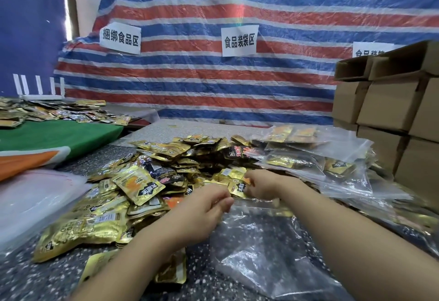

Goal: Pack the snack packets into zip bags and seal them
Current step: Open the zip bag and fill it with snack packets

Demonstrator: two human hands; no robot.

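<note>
Both hands meet at the mouth of a clear zip bag [256,248] lying before a heap of gold packets [147,182]: left hand [204,208] pinches its rim, right hand [263,185] grips a packet [237,189].

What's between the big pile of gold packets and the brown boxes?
In the head view, filled zip bags lie between the packet pile and the boxes, stacked on the table.
</note>
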